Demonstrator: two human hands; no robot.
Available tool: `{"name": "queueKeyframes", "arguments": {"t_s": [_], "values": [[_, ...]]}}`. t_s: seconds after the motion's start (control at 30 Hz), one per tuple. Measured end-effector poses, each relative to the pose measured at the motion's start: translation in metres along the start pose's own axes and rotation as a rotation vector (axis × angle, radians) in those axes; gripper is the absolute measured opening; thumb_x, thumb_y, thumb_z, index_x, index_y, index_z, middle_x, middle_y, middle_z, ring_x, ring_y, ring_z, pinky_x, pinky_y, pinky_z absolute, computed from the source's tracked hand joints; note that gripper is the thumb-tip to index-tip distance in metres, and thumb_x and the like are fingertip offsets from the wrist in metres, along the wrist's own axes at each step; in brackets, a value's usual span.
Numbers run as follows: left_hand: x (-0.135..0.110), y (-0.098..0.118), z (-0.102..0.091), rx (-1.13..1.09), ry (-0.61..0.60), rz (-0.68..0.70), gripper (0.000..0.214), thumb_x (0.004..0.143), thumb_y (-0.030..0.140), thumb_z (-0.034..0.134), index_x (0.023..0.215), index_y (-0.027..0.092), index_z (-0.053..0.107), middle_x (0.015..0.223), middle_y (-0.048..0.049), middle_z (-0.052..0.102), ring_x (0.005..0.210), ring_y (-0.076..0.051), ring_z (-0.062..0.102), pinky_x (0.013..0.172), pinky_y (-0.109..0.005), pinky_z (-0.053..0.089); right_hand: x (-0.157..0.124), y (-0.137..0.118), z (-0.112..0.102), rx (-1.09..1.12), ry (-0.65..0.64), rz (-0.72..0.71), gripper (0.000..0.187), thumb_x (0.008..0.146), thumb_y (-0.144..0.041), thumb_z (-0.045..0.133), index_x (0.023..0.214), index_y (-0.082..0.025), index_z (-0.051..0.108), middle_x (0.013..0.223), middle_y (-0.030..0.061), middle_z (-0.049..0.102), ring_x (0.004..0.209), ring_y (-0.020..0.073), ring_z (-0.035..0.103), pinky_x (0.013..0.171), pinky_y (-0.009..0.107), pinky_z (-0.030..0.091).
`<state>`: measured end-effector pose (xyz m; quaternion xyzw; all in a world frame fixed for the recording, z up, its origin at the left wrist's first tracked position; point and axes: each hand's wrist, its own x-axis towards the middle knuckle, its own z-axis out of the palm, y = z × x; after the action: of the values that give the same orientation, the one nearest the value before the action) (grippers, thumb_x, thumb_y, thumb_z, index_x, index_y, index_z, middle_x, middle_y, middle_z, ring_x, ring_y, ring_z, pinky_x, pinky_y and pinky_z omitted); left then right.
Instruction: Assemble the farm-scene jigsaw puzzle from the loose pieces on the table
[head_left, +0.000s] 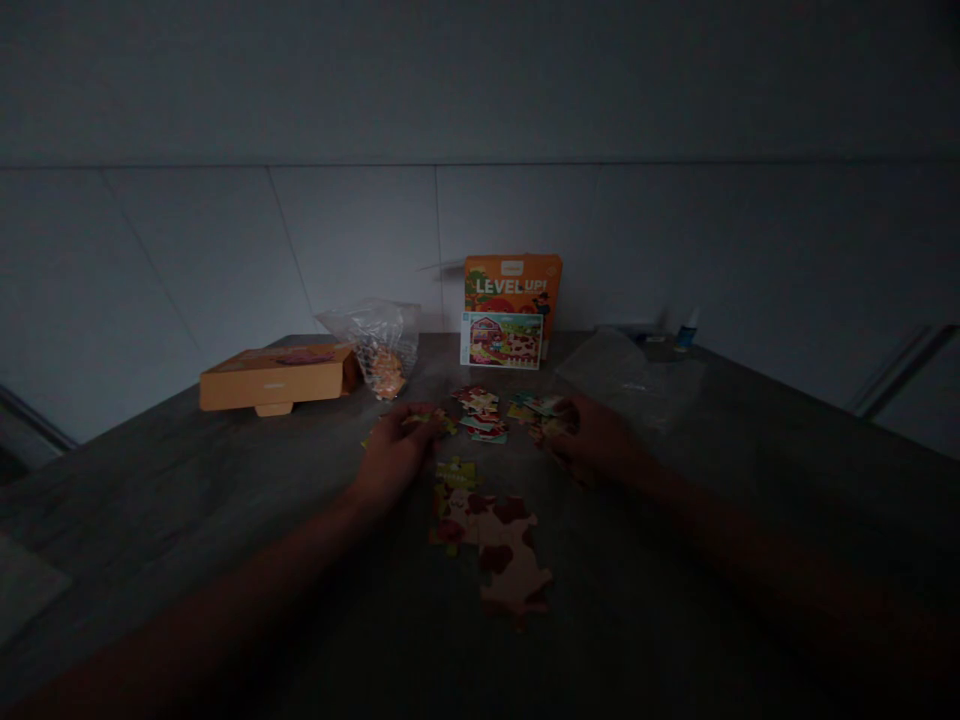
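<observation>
My left hand (396, 445) is at a group of green puzzle pieces (448, 421), its fingers curled and closed on a piece that they partly hide. On the other side, my right hand (596, 438) closes on a puzzle piece (556, 427) among several more with green and pale patches. Between the hands lies a loose pile of red and cream puzzle pieces (482, 412). Nearer to me, a joined part of a jigsaw (510, 550) lies flat, showing a brown-spotted cow with its face against green. The dim light blurs the fingertips.
An orange "LEVEL UP!" box (514, 275) stands by the wall, a farm picture card (501, 341) leaning before it. To the left are an orange box lid or tray (277, 382) and a plastic bag of pieces (384, 355). Clear plastic (630, 372) and a small bottle (687, 332) lie right.
</observation>
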<state>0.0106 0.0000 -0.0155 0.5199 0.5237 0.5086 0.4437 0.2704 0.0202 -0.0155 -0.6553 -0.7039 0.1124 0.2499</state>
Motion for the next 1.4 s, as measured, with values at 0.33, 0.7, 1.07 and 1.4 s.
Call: {"name": "queueKeyframes", "arguments": {"t_s": [0.33,0.7,1.07,1.4], "values": [[-0.001,-0.001,0.000,-0.022,-0.084,0.016,0.027,0.074,0.034,0.067,0.094,0.015,0.063,0.059,0.0045,0.054,0.044,-0.008,0.044,0.041,-0.019,0.031,-0.007,-0.007,0.008,0.133,0.158,-0.106,0.066,0.061,-0.027,0.075,0.121,-0.015,0.050,0.116,0.0158,0.053,0.103,0.0314,0.056,0.079,0.040,0.052],[-0.028,0.008,0.009,-0.078,-0.662,0.079,0.036,0.079,0.029,0.069,0.113,0.019,0.061,0.096,-0.0052,0.071,0.084,-0.019,0.068,0.071,-0.028,0.052,-0.060,-0.050,0.008,0.205,0.085,-0.981,0.068,0.084,-0.022,0.061,0.142,-0.026,0.026,0.132,0.0140,0.043,0.126,0.0297,0.042,0.100,0.047,0.043],[-0.022,0.006,0.009,-0.061,-0.443,0.075,0.031,0.081,0.038,0.066,0.099,0.022,0.047,0.055,0.0048,0.063,0.034,-0.013,0.054,0.033,-0.019,0.035,-0.046,-0.040,0.012,0.202,0.135,-0.730,0.062,0.079,-0.039,0.073,0.130,-0.022,0.042,0.121,0.0130,0.055,0.110,0.0292,0.055,0.090,0.046,0.049],[-0.026,0.005,0.012,-0.134,-0.585,-0.006,0.028,0.082,0.038,0.064,0.098,0.017,0.056,0.072,-0.0025,0.069,0.047,-0.013,0.062,0.044,-0.022,0.048,-0.048,-0.040,0.012,0.171,0.049,-0.689,0.057,0.081,-0.024,0.065,0.134,-0.019,0.044,0.129,0.0125,0.057,0.117,0.0274,0.054,0.097,0.045,0.044]]}}
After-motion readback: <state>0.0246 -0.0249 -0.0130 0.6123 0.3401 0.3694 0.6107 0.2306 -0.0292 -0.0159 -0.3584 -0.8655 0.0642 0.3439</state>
